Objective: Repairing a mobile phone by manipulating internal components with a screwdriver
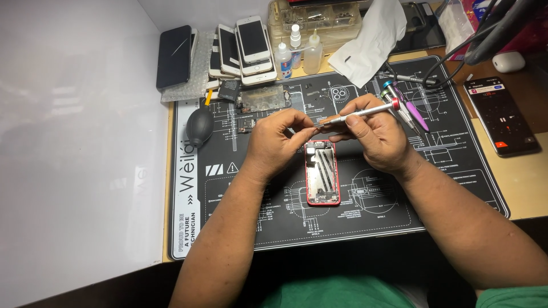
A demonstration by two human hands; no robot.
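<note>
A red phone housing (pixel 322 174) lies opened, insides up, in the middle of a black repair mat (pixel 365 217). My right hand (pixel 377 137) grips a silver screwdriver (pixel 365 112) with a red ring, its tip pointing left above the phone's top end. My left hand (pixel 279 140) is just left of that tip, thumb and forefinger pinched together at it; whatever they pinch is too small to make out.
Stacked phones (pixel 242 48) and a dark phone (pixel 174 56) lie at the back left, beside small dropper bottles (pixel 297 51) and a black air blower (pixel 200 126). More screwdrivers (pixel 408 108) lie to the right. A lit phone (pixel 501 116) rests at the right. A white wall (pixel 74 142) stands left.
</note>
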